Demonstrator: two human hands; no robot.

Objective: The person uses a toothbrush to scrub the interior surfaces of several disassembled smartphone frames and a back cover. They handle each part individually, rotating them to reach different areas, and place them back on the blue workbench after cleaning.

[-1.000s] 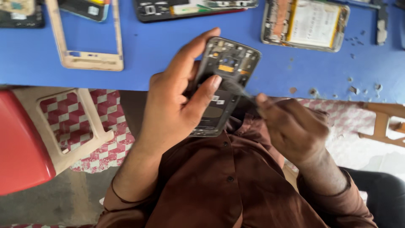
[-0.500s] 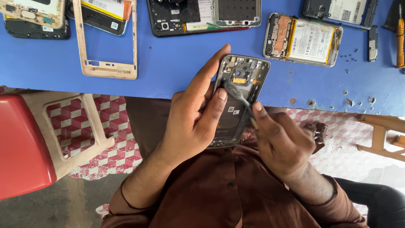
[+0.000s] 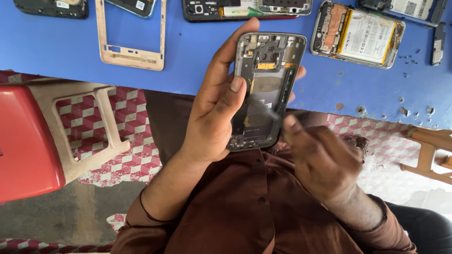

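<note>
- Your left hand holds the opened phone upright above your lap, just near of the blue surface; its top end overlaps the surface's near edge in this view.
- The left fingers are closed around the phone: thumb pressed on the exposed inside face, the other fingers wrapped behind, tips showing past the right edge.
- Your right hand is blurred at the phone's lower right corner. It seems pinched around a thin tool, but you cannot tell for sure whether the fingers grip anything.
- Judge the phone as light and stiff, yet fragile: with the back cover off, the camera module, orange flex ribbons and dark shielding lie bare.
- Hold it by the long metal side rails, as the left hand mostly does. Keep the thumb on the flat dark plate, away from the ribbons near the top.
- The frame's smooth edges may slip, so a wrap-around hold suits it better than a pinch.
- On the surface, well apart from the hands, lie a gold phone frame at far left and another opened phone with its white battery at far right.
</note>
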